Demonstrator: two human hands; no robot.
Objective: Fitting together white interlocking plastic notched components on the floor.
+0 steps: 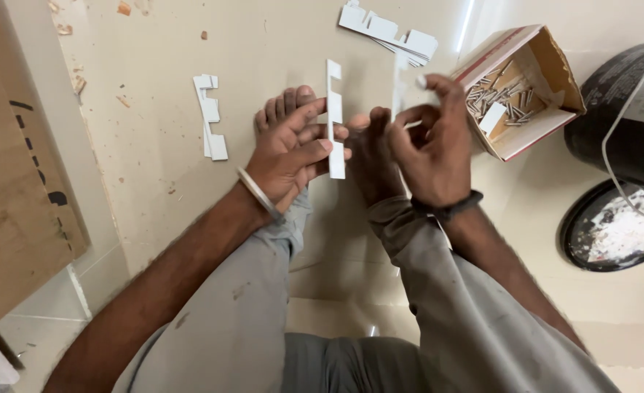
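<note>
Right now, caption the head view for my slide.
Seated person's left hand holds a notched white strip; right hand lifts another beside a box of nails.

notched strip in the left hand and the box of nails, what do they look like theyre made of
Notched white strip, pinched by the left hand: looks like thin painted or laminated sheet, matte, with crisp square cut-outs; plastic or board, unclear.
Open box: cardboard, brown raw inside, white-and-red outside.
Nails: grey, dull metal.

Floor-level carpentry workshop: plywood (16, 182), nail box (518, 87).
</note>
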